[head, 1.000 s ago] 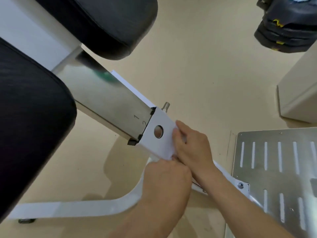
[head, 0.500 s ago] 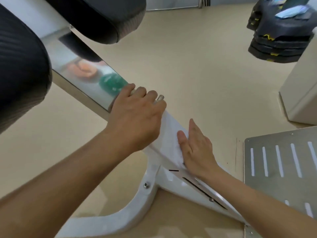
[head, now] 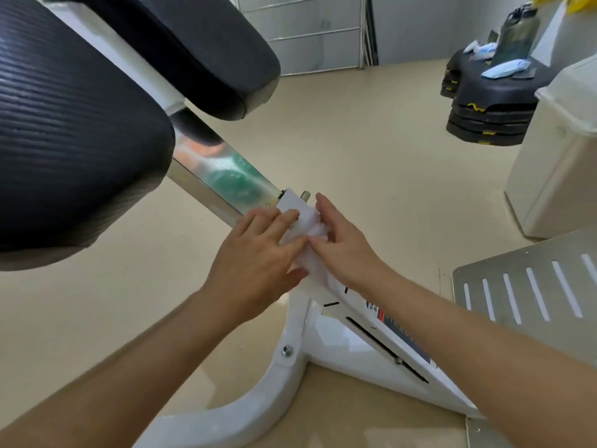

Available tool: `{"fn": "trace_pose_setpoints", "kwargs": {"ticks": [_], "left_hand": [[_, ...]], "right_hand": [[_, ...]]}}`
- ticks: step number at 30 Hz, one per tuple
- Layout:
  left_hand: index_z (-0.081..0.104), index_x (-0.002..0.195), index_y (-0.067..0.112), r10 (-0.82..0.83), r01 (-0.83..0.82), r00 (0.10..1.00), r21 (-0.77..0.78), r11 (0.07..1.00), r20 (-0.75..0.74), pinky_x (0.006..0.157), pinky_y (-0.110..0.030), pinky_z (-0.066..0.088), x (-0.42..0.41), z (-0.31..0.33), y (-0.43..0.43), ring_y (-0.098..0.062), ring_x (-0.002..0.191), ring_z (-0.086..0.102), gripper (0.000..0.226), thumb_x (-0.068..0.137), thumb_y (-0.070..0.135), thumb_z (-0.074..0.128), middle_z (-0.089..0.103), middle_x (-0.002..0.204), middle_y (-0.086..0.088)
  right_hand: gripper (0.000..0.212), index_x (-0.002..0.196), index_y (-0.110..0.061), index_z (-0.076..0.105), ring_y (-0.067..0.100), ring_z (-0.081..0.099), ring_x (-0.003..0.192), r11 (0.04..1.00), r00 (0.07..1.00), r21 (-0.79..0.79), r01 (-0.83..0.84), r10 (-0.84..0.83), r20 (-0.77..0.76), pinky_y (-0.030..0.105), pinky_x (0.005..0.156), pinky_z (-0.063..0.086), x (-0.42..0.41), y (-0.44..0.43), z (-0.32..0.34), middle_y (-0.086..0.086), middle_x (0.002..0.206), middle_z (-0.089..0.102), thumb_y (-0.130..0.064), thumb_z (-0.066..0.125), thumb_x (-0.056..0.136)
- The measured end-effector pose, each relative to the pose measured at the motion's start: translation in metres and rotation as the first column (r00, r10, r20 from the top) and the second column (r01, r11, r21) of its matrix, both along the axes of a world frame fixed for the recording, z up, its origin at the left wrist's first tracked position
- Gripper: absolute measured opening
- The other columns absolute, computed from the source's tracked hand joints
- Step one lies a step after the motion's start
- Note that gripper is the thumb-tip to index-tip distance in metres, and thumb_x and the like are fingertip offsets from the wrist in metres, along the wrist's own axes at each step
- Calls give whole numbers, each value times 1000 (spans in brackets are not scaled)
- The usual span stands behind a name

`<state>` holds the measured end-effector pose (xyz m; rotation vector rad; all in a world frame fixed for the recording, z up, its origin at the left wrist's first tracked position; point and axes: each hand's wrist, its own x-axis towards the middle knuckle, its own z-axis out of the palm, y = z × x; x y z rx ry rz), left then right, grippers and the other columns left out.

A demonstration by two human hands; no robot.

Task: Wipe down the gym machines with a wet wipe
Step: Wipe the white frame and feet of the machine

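Note:
The gym machine's white frame (head: 342,354) slopes up from the floor to a shiny steel post (head: 223,182) under two black pads (head: 71,140). A crumpled white wet wipe (head: 308,226) lies on the white sleeve just below the steel post. My left hand (head: 258,263) presses on the wipe's left side, its fingers spread over it. My right hand (head: 342,240) lies flat on the wipe's right side, fingers pointing up the frame. Both hands touch the wipe and meet over it.
A perforated metal footplate (head: 529,286) lies at the right. A cream bin or cabinet (head: 555,163) stands behind it. Stacked black step platforms (head: 487,101) with small items on top sit at the far right. Beige floor surrounds the frame.
My left hand slid down from the steel post's end onto the wipe. My right hand moved up the frame, and the wipe is now bunched between both hands.

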<state>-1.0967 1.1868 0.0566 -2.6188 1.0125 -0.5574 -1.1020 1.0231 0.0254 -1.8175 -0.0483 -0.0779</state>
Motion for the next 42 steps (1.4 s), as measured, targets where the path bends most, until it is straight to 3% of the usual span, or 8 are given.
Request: {"fn": "trace_pose_setpoints", "kwargs": {"ticks": [6, 11, 17, 25, 29, 32, 36, 42], "left_hand": [[71, 107, 24, -21, 20, 1000, -182, 983, -3, 97, -41, 30, -1, 7, 15, -35, 114, 51, 36, 72, 33, 78, 59, 129, -11], [75, 96, 15, -105, 65, 989, -336, 940, -100, 82, -35, 47, -1, 24, 23, -30, 103, 56, 39, 65, -5, 60, 67, 111, -7], [72, 87, 9, -153, 164, 986, -384, 909, 60, 64, -33, 53, -8, 14, 10, -26, 89, 64, 15, 79, 2, 61, 70, 97, -8], [63, 119, 3, -270, 271, 963, 99, 958, -20, 106, -48, 34, 0, -44, -33, -35, 121, 53, 47, 91, 27, 35, 60, 127, -20], [69, 96, 7, -313, 314, 949, 60, 947, -35, 85, -42, 47, 6, -33, -40, -32, 96, 63, 28, 85, 16, 45, 69, 98, -15], [54, 70, 16, -348, 356, 931, 62, 932, -113, 56, -30, 25, 9, -32, -59, -23, 64, 50, 10, 75, 7, 56, 53, 66, -4], [59, 105, 11, -375, 399, 916, 224, 889, -142, 84, -38, 39, -4, -84, -93, -28, 98, 51, 23, 89, 18, 44, 59, 106, -13], [12, 149, -4, -283, 375, 919, 395, 839, -273, 118, -52, 9, -29, -130, -143, -42, 145, 8, 55, 102, 23, 17, 8, 156, -29]], "right_hand": [[85, 143, -8, 26, 22, 46, 122, 912, 958, -375, -167, 60, -280, 39, 96, 45, 8, 6, 26, 4, 139, 38, -44, 68, 79], [93, 152, -2, 4, 31, 0, 149, 801, 997, -594, -78, 75, -30, 45, 120, 13, 21, 48, 24, 15, 159, 3, -53, 49, 88], [107, 153, -4, 1, 19, -2, 150, 773, 924, -522, 362, -222, 313, 32, 120, 1, -7, 66, -43, 10, 162, -2, -75, -21, 76], [85, 154, -14, 5, 11, -1, 149, 815, 873, -362, 453, -487, -4, 33, 121, 4, -49, 3, -114, 1, 162, 7, -69, 9, 89], [57, 154, -19, 10, 7, 2, 148, 819, 889, -346, 457, -429, 160, 23, 119, 0, -19, 22, -92, -3, 162, 8, -42, 22, 103], [58, 153, -19, 22, 4, 8, 148, 821, 863, -271, 503, -458, 215, 29, 121, 8, -42, 15, -117, -4, 161, 18, -45, 19, 101], [60, 147, -23, 36, 1, 17, 145, 714, 730, -211, 667, -684, -7, 40, 119, 18, -84, -30, -200, -9, 156, 29, -52, 17, 98], [49, 151, -23, 19, 13, 16, 147, 732, 682, -187, 655, -679, -271, 38, 120, 12, -101, -75, -233, 1, 160, 20, -38, 24, 104]]}}
